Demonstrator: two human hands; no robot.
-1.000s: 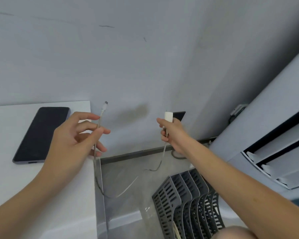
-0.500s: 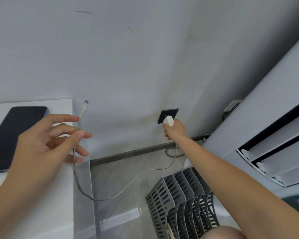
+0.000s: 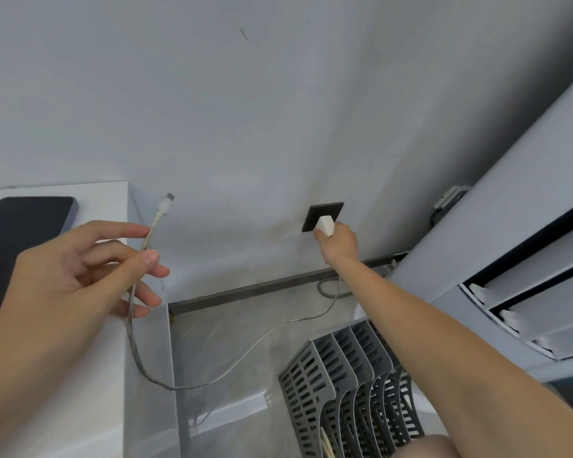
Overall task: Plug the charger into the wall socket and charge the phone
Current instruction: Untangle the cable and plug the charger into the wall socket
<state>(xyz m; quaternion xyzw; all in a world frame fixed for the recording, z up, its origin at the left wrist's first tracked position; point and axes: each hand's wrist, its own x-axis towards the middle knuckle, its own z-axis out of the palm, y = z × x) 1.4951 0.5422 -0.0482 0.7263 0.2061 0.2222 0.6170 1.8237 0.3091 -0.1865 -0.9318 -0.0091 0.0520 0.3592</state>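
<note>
1. Wall socket [image 3: 322,216] as landmark: dark square plate low on the wall, just above the skirting; everything else is placed from it.
2. Tabletop [image 3: 106,200]: white, well left of the socket; phone [image 3: 17,256] lies flat on it, screen dark, nothing plugged into it.
3. File rack [image 3: 351,388]: grey slotted dividers on the floor below the socket, under the right forearm; not part of the job.
4. Right hand [image 3: 339,241]: closed around the white charger [image 3: 325,224], pressing it against the socket face; can't tell if the pins are fully seated, hand hides the joint.
5. Left hand [image 3: 90,269]: left of the socket, beside the tabletop edge; fingers loosely spread, cable [image 3: 212,380] pinched between thumb and forefinger; connector [image 3: 164,203] sticks up free above the fingers.
6. Cable sags in a loop from the left hand down toward the floor, then rises to the charger; slack, no tension.
7. Progress: plug-in step at or near contact, judged about half done; left to do: confirm seating, carry connector to phone, insert.
8. Versus a second ago: charger was held short of the socket, now on it; right arm has stretched further out; view has shifted right, so less of the phone shows.
</note>
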